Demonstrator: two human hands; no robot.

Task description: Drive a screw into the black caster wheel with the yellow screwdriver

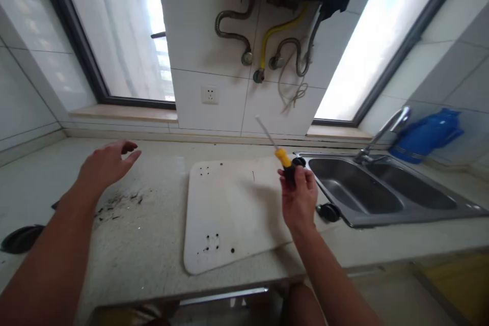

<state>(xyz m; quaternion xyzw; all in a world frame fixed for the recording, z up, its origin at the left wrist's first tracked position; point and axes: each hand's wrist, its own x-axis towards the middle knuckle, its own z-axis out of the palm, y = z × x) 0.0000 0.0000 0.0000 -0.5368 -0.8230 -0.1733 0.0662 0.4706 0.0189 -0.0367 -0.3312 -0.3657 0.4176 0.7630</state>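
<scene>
My right hand (300, 196) grips a screwdriver (282, 157) by its yellow and black handle, the shaft pointing up and away to the left. Beneath it lies a white board (237, 198) with rounded corners and groups of small holes at its left end. Two black casters show at the board's right end, a lower caster (328, 212) and an upper caster (298, 162) partly behind my hand. My left hand (109, 162) hovers over the counter left of the board, fingers apart and holding nothing. Dark crumbs (122, 201) lie on the counter near that wrist.
A double steel sink (351, 183) with a faucet (385, 130) adjoins the board on the right. A blue jug-like object (426, 137) leans by the wall. A black object (23, 239) lies at far left. Hoses (263, 46) hang above a wall socket (210, 94).
</scene>
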